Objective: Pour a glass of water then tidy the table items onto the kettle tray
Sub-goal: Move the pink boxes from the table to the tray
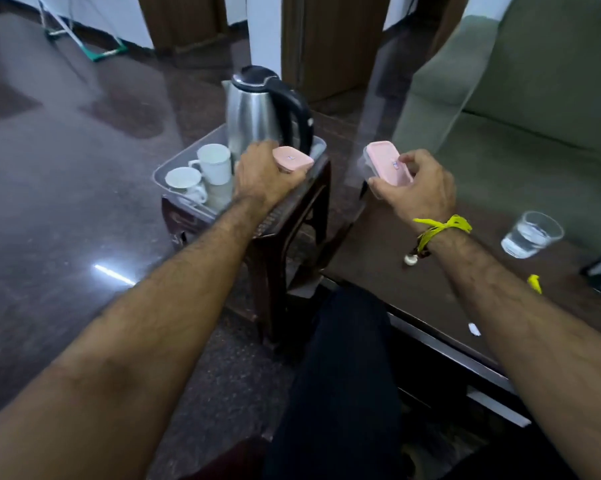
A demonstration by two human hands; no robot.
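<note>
Head view, looking down over both bare forearms. Left hand [264,174] closed around a small pink-lidded container [292,160], held at the front right corner of the clear plastic tray [160,173], just in front of the steel kettle [257,112]. Whether that container already rests on the tray: cannot tell, hand covers its base. Right hand [420,188] clamped on a second pink-lidded container [387,166], lifted clear of the dark glass tabletop [378,258], tilted, fingers over the lid's near end and thumb beneath. Yellow thread band [441,226] tied on the right wrist. Tray sitting on a dark brown stool [292,223], holding the kettle at the back and two white cups [202,173] on the left, one upright, one nearer the rim, touching or nearly so. Glass of water [531,233], partly filled, standing on the tabletop to the right, well apart from the tray. Small yellow scrap [534,283] and a white scrap [474,329] lying on the tabletop nearby. Green sofa [520,116] beyond.
</note>
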